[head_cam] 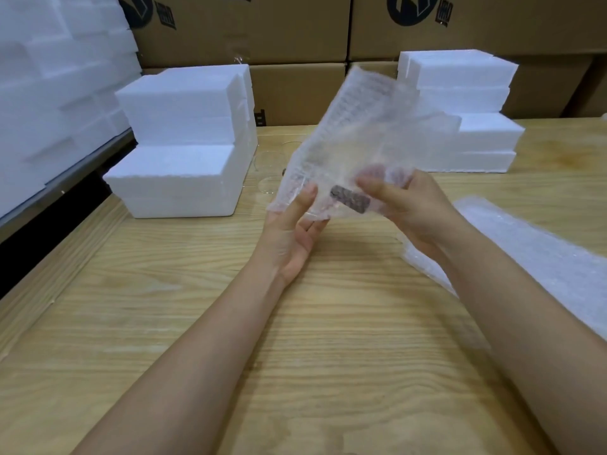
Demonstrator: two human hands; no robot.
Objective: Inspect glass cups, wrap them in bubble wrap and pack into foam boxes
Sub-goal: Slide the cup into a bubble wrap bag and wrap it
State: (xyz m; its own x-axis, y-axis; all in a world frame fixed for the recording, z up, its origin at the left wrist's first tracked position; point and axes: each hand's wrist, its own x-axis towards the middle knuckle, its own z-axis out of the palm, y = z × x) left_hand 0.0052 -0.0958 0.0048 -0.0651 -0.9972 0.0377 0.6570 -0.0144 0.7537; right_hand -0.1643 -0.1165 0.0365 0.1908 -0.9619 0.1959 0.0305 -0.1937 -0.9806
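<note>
While held up over the wooden table (328,323), a bubble wrap sheet (354,126) is pinched at its lower edge between the thumb and fingers of the left hand (292,238). At its 3 o'clock, the right hand (410,208) grips the sheet beside a dark label (349,200). Foam boxes (177,136) stand at 10 o'clock.

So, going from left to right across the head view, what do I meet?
Piled foam blocks → left stack of foam boxes → left hand → right hand → loose bubble wrap on the table. Both hands hold the bubble wrap sheet, which overlaps them.
</note>
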